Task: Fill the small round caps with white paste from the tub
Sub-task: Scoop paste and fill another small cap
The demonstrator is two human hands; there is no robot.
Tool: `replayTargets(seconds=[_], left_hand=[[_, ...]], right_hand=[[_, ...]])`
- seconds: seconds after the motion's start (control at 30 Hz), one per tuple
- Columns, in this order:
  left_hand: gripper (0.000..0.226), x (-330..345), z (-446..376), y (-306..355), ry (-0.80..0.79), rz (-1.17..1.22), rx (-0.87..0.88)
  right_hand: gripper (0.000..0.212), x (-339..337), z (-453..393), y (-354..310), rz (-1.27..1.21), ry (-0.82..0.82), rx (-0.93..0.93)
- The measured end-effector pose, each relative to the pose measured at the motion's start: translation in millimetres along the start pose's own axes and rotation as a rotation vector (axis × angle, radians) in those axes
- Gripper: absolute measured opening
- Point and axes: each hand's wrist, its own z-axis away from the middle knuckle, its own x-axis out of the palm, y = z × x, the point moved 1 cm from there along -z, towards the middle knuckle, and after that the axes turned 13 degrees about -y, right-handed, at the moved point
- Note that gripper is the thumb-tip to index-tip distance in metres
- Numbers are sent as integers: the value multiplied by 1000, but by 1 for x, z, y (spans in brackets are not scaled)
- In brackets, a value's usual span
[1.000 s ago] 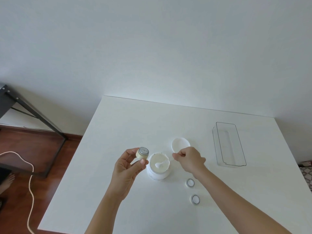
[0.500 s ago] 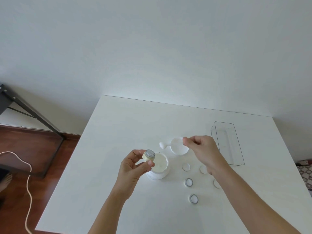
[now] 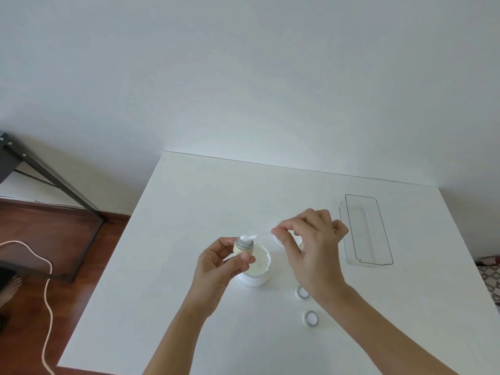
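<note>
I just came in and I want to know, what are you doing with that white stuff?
A person is filling little round caps with white paste. The left hand holds one cap above the open tub, and the right hand pinches a small spatula whose tip is at the cap's top. Two more caps lie on the white table nearby.

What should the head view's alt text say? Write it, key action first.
Left hand holds a small cap above an open tub of white paste while the right hand pinches a clear spatula, its tip at the cap's top. Two more caps lie on the white table, with a clear tray at right.
</note>
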Motion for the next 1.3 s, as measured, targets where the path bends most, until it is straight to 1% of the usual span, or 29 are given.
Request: replayTargets(seconds=[0.07, 0.13, 0.23, 0.33, 0.5, 0.57, 0.63, 0.7, 0.77, 0.8, 0.87, 0.93, 1.07, 1.17, 1.23, 1.3], left_hand=[[27, 1, 0, 1, -6, 17, 4], [27, 1, 0, 1, 0, 39, 9], [27, 0, -1, 1, 13, 58, 13], [26, 0, -1, 1, 11, 66, 19], [25, -4, -1, 0, 24, 91, 34], [26, -6, -2, -2, 39, 100, 35], [24, -9, -2, -2, 50, 116, 40], [23, -11, -1, -2, 50, 133, 48], [22, -13, 1, -1, 40, 138, 55], [21, -14, 1, 0, 35, 138, 57], [22, -17, 3, 0, 28, 132, 54], [23, -18, 4, 1, 24, 123, 48], [25, -19, 6, 3, 0, 146, 47], [24, -20, 8, 4, 10, 172, 47], [22, -21, 9, 4, 20, 175, 47], [21, -22, 11, 5, 27, 167, 47]], right_hand=[[12, 1, 3, 2, 88, 75, -171], [14, 0, 6, 4, 156, 118, -286], [19, -2, 10, 5, 234, 160, -366], [15, -4, 11, 5, 253, 188, -414], [13, -10, 14, 8, 215, 187, -379], [13, -11, 14, 8, 117, 167, -289], [14, -12, 12, 7, -42, 147, -123], [15, -11, 10, 9, -232, 102, 69], [22, -6, 9, 17, -362, 28, 219], [23, -2, 7, 22, -368, -25, 279], [20, 12, 7, 29, -270, -147, 356], [18, 30, 9, 32, -92, -257, 353], [15, 62, 11, 31, 211, -426, 214], [18, 78, 9, 28, 337, -505, 132], [17, 88, 9, 30, 344, -557, 116], [22, 96, 10, 33, 343, -625, 133]])
